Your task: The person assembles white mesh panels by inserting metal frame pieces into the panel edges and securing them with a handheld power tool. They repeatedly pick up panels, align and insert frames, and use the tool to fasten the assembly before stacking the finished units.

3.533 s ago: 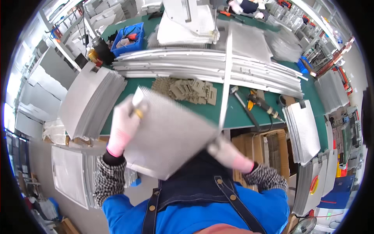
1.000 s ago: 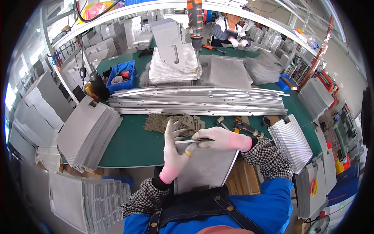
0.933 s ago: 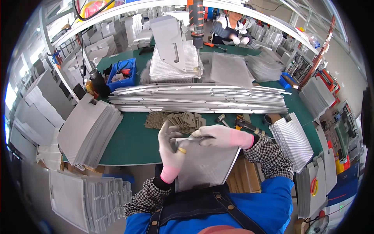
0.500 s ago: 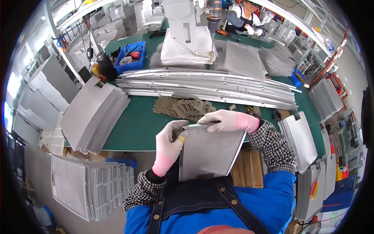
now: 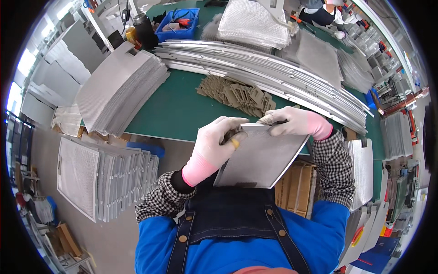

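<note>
A grey metal mesh panel (image 5: 262, 157) leans against my apron, its lower edge at my chest. My left hand (image 5: 214, 144), in a white glove with a pink cuff, grips its upper left edge, and something small and yellowish shows under the fingers. At the panel's top edge my right hand (image 5: 292, 122), gloved the same way, pinches a small dark piece. Just beyond both hands a heap of tan flat parts (image 5: 237, 93) lies on the green table (image 5: 178, 109).
A stack of mesh panels (image 5: 118, 86) leans on the table's left end, and more panels (image 5: 107, 180) stand on the floor. Long metal rails (image 5: 255, 68) cross the table. A blue bin (image 5: 175, 25) sits far back. Another person (image 5: 321, 11) works at the far side.
The panel has stayed against my chest with both hands at its top edge. The view has tilted down and nearer the table, and my left hand has closed more tightly on the corner.
</note>
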Demonstrator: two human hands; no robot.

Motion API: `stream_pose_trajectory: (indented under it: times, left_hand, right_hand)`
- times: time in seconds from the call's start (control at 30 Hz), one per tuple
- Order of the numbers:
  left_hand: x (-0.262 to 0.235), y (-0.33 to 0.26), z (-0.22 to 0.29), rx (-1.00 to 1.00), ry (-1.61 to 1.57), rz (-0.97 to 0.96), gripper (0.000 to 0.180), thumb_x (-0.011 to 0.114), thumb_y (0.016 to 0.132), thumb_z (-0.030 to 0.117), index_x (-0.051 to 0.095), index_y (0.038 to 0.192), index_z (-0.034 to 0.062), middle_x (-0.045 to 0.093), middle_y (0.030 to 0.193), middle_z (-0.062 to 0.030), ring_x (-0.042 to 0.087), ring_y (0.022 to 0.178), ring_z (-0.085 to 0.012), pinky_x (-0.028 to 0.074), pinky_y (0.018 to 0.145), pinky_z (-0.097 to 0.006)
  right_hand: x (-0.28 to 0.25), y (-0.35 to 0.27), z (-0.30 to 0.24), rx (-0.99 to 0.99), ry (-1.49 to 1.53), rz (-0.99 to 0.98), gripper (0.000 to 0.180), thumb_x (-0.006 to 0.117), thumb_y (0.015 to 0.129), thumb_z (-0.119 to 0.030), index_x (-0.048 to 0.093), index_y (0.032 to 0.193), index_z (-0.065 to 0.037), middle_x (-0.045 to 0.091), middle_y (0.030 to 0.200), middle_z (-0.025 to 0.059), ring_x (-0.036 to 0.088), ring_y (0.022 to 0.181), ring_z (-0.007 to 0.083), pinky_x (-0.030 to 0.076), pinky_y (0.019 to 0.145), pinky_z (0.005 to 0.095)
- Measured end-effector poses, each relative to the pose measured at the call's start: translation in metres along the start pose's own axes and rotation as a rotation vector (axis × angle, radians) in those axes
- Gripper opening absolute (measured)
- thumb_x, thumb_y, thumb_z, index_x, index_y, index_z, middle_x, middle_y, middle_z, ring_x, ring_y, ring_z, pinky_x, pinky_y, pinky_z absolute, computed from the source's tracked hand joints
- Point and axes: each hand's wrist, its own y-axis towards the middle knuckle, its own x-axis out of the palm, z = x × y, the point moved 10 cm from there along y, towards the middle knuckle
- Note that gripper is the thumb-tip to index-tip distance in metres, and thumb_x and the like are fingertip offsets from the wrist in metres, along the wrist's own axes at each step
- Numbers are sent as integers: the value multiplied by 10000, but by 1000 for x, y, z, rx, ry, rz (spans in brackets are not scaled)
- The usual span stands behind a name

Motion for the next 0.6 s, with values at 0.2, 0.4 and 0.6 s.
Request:
stream_pose_trajectory:
  times: [0.2, 0.4, 0.6]
  left_hand:
    - [-12, 13, -33, -51, -23, 140, 301, 670, 868, -57, 674, 1162, 8, 644, 868, -2, 555, 716, -39, 482, 652, -208]
    - [-13, 21, -20, 206, 260, 170, 348, 671, 829, -67, 676, 1159, 45, 640, 845, -64, 582, 672, -114, 483, 625, -253]
    - [-14, 13, -59, -102, -119, 175, 243, 641, 954, 71, 645, 1180, -17, 688, 902, -40, 585, 752, -55, 495, 644, -229]
  right_hand:
    - [-5, 20, -11, -141, -380, 323, 396, 645, 901, -250, 640, 1221, -17, 671, 1100, 197, 669, 1013, 315, 529, 883, 395]
    - [-4, 20, -29, -190, -715, 679, 371, 656, 893, -355, 663, 1144, -82, 695, 783, 132, 698, 724, 307, 556, 622, 401]
    - [7, 23, -42, -217, -808, 692, 318, 635, 911, -408, 580, 849, -101, 623, 621, 100, 671, 594, 285, 525, 524, 405]
